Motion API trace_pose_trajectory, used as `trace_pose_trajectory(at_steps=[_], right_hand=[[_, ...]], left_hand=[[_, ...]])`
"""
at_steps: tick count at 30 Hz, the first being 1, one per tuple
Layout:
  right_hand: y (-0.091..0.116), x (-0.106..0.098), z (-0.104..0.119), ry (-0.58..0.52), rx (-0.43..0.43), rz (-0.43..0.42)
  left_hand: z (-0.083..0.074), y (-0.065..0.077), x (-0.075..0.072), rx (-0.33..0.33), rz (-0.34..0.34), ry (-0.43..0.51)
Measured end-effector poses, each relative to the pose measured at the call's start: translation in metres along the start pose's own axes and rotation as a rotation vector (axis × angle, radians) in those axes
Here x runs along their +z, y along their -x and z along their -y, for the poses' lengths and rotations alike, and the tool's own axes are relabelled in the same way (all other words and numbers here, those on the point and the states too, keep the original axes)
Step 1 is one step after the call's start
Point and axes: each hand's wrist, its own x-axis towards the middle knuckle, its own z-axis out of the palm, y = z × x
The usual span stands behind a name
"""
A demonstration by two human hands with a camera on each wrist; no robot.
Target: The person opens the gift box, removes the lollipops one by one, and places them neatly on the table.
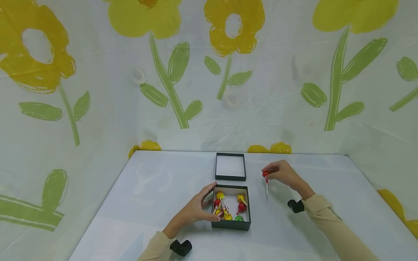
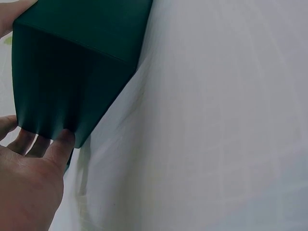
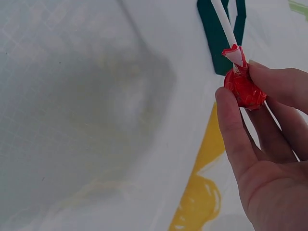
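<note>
My right hand (image 1: 283, 174) pinches a red-wrapped lollipop (image 3: 244, 89) by its candy head, to the right of the boxes. In the head view its white stick points down toward the table; the table's surface lies behind it in the right wrist view. My left hand (image 1: 195, 208) grips the dark green box (image 1: 230, 225) at its left side, thumb at the near corner and fingers at the far one. Inside that box lie several wrapped lollipops: yellow ones (image 1: 228, 216), red ones (image 1: 241, 207) and a green one (image 1: 239, 218). The left wrist view shows the fingers against the box's outer wall (image 2: 72, 82).
Behind the filled box lies a shallow dark green lid (image 1: 230, 178), pale inside facing up. The white table (image 1: 156, 188) meets a flower-printed curtain (image 1: 261, 108) at its back edge. A black wrist camera (image 1: 295, 206) sits under the right sleeve, another (image 1: 181, 248) under the left.
</note>
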Motion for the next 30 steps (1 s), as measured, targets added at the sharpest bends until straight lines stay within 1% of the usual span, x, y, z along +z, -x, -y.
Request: trace_pose_trajectory(at_steps=[3,9,16,20,30], right_hand=[[-0.003,0.003,-0.004,0.007,-0.005,0.000],[-0.010,0.010,-0.010,0.001,-0.011,-0.011],[-0.015,0.018,-0.017,0.021,0.013,0.006],[-0.017,0.022,-0.023,0.023,0.029,-0.002],[-0.021,0.030,-0.026,0.021,0.038,-0.019]], left_hand=[[0.001,0.000,0.000,-0.012,-0.003,-0.004],[0.001,0.000,0.000,0.004,-0.001,0.004],[-0.002,0.000,-0.001,-0.001,0.013,0.023],[-0.001,-0.002,0.000,-0.005,0.015,0.034],[0.000,0.000,0.000,0.008,0.007,0.010]])
